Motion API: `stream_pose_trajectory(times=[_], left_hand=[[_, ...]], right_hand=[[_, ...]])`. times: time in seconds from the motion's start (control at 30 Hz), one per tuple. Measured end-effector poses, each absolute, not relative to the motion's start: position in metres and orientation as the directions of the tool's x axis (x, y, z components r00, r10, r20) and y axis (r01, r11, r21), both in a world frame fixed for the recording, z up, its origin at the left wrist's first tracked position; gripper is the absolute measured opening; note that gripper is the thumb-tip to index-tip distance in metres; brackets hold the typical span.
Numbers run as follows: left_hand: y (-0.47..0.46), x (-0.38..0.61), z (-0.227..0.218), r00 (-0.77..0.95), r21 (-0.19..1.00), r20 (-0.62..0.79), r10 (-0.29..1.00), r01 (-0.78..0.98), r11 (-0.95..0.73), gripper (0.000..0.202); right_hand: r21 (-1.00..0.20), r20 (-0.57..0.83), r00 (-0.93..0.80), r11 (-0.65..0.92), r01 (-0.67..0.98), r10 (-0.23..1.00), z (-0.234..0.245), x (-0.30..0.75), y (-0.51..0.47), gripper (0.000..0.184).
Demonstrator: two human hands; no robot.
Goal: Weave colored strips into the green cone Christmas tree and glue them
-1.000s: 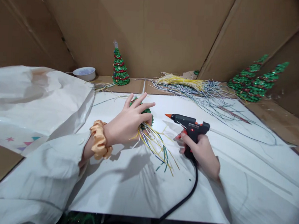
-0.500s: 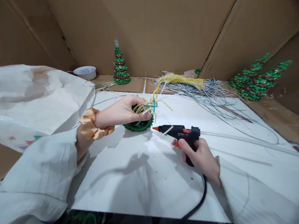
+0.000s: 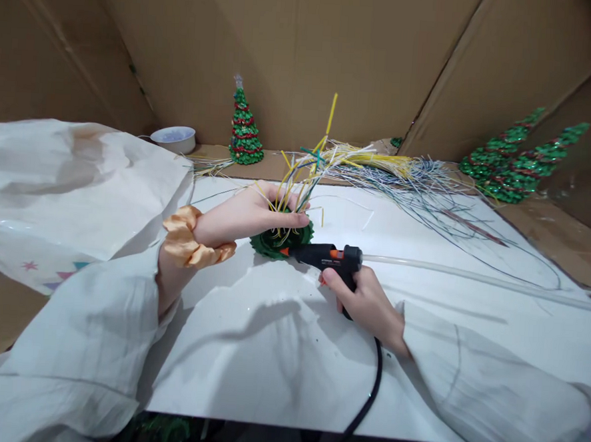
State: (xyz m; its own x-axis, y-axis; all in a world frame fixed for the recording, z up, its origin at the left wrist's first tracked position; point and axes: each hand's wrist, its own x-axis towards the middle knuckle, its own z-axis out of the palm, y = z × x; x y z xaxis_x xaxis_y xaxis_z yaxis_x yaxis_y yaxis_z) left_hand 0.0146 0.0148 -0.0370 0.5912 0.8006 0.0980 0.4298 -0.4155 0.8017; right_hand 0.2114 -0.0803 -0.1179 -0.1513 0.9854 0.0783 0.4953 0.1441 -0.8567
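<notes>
My left hand (image 3: 268, 213) is closed around a bundle of thin yellow, white and green wires (image 3: 303, 171), whose ends fan out above my fingers. Below the hand, the lower wire ends reach into a dark green ruffled hollow piece (image 3: 268, 247), its opening turned toward me. My right hand (image 3: 365, 298) grips a black hot glue gun (image 3: 340, 264), index finger near its orange trigger. The gun's orange tip is at the right front rim of the green piece; whether it touches cannot be made out. A long clear glue stick (image 3: 447, 271) sticks out behind the gun.
Behind lies a large tangle of loose wires (image 3: 389, 163). One small decorated Christmas tree (image 3: 245, 131) stands at the back, and two more trees (image 3: 529, 165) lean at the right. A white bowl (image 3: 174, 139) and a plastic bag (image 3: 72, 187) are left. The gun's black cord (image 3: 373, 386) trails over the front edge.
My right hand has moved the glue gun left, bringing its tip to the green piece. The wires in my left hand now stand upright, with their lower ends inside that piece.
</notes>
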Motion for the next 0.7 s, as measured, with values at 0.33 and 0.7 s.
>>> stream_pose_trajectory(times=[0.33,0.7], left_hand=[[0.013,0.015,-0.036,0.551,0.809,0.100,0.829,0.440,-0.390,0.021],[0.012,0.016,-0.036,0.531,0.822,0.099,0.841,0.433,-0.370,0.021]], right_hand=[[-0.823,0.056,-0.160,0.136,0.552,0.986,-0.119,0.202,-0.072,0.039],[-0.814,0.084,-0.149,0.154,0.560,0.985,-0.114,0.197,-0.073,0.036]])
